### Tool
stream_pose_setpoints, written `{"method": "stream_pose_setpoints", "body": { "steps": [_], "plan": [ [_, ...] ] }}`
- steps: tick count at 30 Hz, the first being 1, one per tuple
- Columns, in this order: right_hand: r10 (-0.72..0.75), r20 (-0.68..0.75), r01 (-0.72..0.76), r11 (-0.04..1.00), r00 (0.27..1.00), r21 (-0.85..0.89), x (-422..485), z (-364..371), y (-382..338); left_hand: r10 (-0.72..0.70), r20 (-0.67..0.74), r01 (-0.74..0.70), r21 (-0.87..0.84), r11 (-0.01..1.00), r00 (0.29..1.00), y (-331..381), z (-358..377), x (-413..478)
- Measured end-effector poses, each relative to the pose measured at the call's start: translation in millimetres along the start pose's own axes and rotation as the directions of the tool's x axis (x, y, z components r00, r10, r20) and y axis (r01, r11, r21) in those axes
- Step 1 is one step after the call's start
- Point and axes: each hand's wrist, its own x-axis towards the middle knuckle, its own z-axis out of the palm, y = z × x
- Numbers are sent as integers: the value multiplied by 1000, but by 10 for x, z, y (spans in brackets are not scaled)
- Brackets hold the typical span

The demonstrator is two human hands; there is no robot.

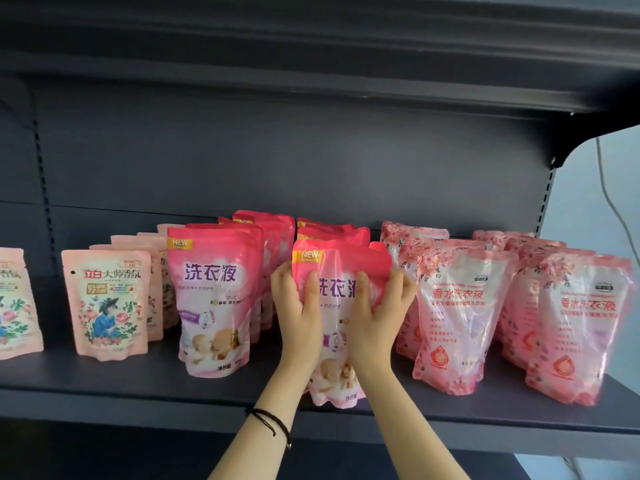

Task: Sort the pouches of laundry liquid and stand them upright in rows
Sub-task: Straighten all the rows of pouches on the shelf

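Glossy, crinkled plastic film pouches [341, 306] stand on a matt, smooth dark-grey metal shelf [138, 382].

dark shelf [173, 403] bearing upright pouch rows [460, 313].

Pouch rows [214, 299] running front to back on shelf [104, 386], held pouch [341, 268] heading fourth row from left, left hand [298, 306] and right hand [377, 306] flanking it.

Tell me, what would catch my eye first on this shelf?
The left hand and right hand grip a bright pink pouch upright at the front middle of the dark shelf. Further left stand pale pink pouches with a blue figure; to the right, rose-patterned pouches in two rows.
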Motion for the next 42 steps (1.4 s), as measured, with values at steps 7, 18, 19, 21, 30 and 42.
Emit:
{"method": "stream_pose_setpoints", "body": {
  "steps": [7,18,19,21,30,42],
  "plan": [
    [25,25,-25,1000,999,1,103,156,227,30,-18,-29,47,998,999,-213,95,162],
    [-63,150,55,997,987,58,-25,131,278,107,98,-117,102,988,989,-273,-22,184],
    [-58,181,46,996,982,72,-49,110,283,110,118,-120,86,989,987,-273,-45,166],
    [-64,250,47,996,966,76,-95,35,317,98,170,-108,50,993,981,-276,-116,109],
    [11,743,223,950,670,-216,-227,-710,500,-40,601,-208,338,918,798,-421,-714,-134],
    [95,779,98,975,620,-197,-258,-655,497,-100,602,-164,368,915,792,-405,-704,-107]
  ]
}}
